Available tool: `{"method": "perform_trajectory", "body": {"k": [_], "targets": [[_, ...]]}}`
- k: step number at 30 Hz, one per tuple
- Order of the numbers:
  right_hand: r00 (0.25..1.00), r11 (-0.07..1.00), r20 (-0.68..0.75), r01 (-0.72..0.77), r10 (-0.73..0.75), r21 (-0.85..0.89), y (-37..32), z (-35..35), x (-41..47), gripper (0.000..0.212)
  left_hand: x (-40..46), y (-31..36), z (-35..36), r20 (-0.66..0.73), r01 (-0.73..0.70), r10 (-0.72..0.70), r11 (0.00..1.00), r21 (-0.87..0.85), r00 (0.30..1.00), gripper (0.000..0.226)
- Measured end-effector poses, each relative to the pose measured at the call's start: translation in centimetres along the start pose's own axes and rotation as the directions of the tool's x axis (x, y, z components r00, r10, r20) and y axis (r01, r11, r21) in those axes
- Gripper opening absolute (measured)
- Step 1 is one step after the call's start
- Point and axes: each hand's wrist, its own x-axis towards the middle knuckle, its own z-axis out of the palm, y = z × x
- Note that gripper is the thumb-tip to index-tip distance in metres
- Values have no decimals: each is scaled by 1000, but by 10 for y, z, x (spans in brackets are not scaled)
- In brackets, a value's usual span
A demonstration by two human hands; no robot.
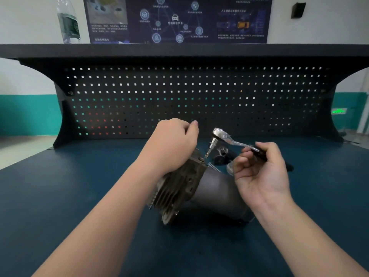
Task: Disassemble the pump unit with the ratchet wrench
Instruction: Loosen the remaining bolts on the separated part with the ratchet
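the pump (199, 188) lies on its side on the blue bench top (60, 196), its long axis running from the finned metal end at the left toward the smooth grey barrel at the right and nearer me; taking the pump as my landmark, everything else sits around it; my left hand (171, 144) is on top of the finned end, fingers curled over its far upper edge and holding it down, though i cannot tell how hard; just right of that hand, above the pump's far upper corner, the wrench (225, 136) hangs with its shiny head up and its bit pointing down and slightly left; the bit tip is at, or a hair off, a fastener on the flange; i cannot tell if it is seated; my right hand (259, 168) is right of the pump's barrel, fingers (247, 150) pinching the dark handle loosely, palm turned up toward me; the handle runs off to the right and away from the pump; so the fastener lies left of and below my right fingers, and the left hand is the nearer one to it; i judge the coming move hinges on dropping the bit square into that head; behind the pump lie small dark parts (220, 156), too blurred to name, then the pegboard (179, 96).
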Motion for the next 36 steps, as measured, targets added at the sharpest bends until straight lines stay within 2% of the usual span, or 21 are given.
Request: {"method": "perform_trajectory", "body": {"k": [4, 9, 12, 15, 18, 21, 23, 26, 28, 32, 36], "targets": [[998, 996, 7, -57, 57, 72, 1, -2, 3, 47, 7, -7, 2, 24, -9, 10, 998, -56, 1000, 50], [997, 995, 9, -76, 76, 65, 4, -2, 5, 43, 11, -9, 3, 66, 3, 2, 998, -62, 998, 48], [997, 997, 20, -78, 78, 25, 5, -1, 3, 44, 11, -10, -3, 232, 79, -31, 976, -201, 972, 43], [996, 995, 7, -93, 93, 18, 5, 1, 2, 32, 12, -12, -14, 411, 186, 5, 887, -423, 912, 31], [996, 995, -4, -94, 94, 31, 4, 1, 4, 24, 15, -14, -16, 453, 142, 43, 920, -366, 890, 22], [995, 995, 16, -96, 96, 29, 5, 0, 5, 25, 16, -20, -16, 477, 46, 122, 945, -325, 871, 26], [995, 996, 35, -93, 92, 18, 4, -1, 4, 26, 15, -23, -15, 444, -31, 205, 930, -367, 872, 30], [995, 996, 52, -90, 90, 11, 4, -1, 4, 32, 13, -23, -11, 351, -76, 226, 917, -392, 909, 31], [996, 998, 55, -64, 64, -2, 5, -1, 3, 35, 13, -22, -6, 285, -95, 204, 930, -355, 937, 32], [997, 997, 70, 29, -24, -67, 6, 1, 1, 27, 13, -19, -3, 155, -80, 121, 966, -245, 980, 38], [998, 997, 38, 45, -43, -58, 6, -1, 1, 42, 11, -14, 0, 104, -37, 58, 980, -195, 993, 44]]}}
